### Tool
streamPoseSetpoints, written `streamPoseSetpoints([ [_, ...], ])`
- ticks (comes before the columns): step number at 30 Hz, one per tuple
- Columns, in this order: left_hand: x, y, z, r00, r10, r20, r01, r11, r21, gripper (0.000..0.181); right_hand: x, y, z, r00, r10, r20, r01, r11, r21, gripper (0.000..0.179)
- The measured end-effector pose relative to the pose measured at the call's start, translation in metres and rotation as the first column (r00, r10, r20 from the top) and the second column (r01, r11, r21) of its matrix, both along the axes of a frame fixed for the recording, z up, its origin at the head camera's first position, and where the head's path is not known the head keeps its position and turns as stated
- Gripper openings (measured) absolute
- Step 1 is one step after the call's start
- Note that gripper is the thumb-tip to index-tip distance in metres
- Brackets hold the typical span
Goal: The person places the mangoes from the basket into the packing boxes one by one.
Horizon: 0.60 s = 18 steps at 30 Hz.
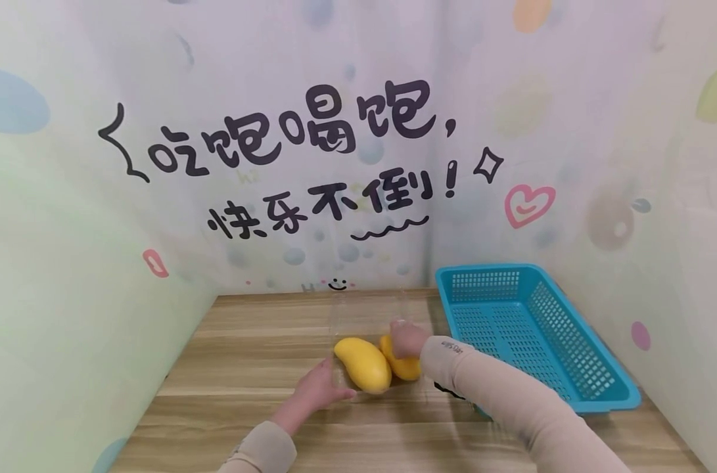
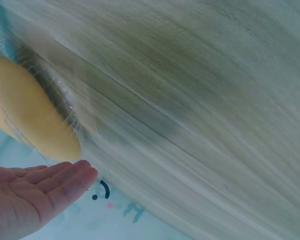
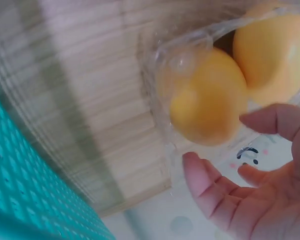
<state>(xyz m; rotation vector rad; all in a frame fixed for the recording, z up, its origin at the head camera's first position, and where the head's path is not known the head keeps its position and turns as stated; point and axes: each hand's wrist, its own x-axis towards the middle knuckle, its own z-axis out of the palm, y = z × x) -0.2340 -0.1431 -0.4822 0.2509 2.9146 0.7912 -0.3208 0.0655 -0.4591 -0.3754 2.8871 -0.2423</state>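
Both mangoes [image 1: 363, 365] lay in clear container [image 1: 367, 318], neither in basket [image 1: 571, 335] by right edge of table [image 1: 216, 368]; left hand [image 1: 318, 387], right hand [image 1: 408, 339] had wide grips.

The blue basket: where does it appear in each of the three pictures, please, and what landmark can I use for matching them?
Head: the blue basket stands at the right, beside the right forearm.
Left wrist: only a blue-green sliver, apparently its edge, at the far left, near the upper corner.
Right wrist: its mesh wall fills the lower left edge.
Shared landmark: the yellow mangoes.
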Motion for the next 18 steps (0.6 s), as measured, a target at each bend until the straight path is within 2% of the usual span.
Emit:
streamPoseSetpoints([
  [2, 0.0, 0.0, 0.0, 1.0, 0.002, 0.003, -0.002, 1.0, 0.003, 0.094, -0.002, 0.0, -0.004, 1.0, 0.008, -0.014, -0.008, 1.0, 0.009, 0.037],
  [6, 0.0, 0.0, 0.0, 1.0, 0.0, 0.003, 0.0, 1.0, 0.002, 0.094, -0.003, 0.0, -0.006, 1.0, 0.001, 0.013, -0.001, 1.0, 0.019, 0.04],
  [12, 0.001, 0.001, 0.0, 1.0, -0.008, -0.004, 0.008, 1.0, 0.0, 0.095, 0.0, 0.002, 0.007, 0.997, -0.01, 0.071, 0.009, 1.0, 0.007, 0.034],
  [15, 0.0, 0.001, 0.0, 1.0, -0.01, -0.005, 0.01, 1.0, 0.002, 0.095, 0.0, 0.005, 0.017, 0.997, -0.03, 0.075, 0.035, 0.997, -0.067, 0.025],
  [18, 0.0, 0.0, 0.001, 1.0, -0.011, -0.007, 0.011, 1.0, 0.005, 0.095, -0.005, 0.008, 0.022, 0.994, -0.094, 0.054, 0.103, 0.975, -0.196, 0.025],
])
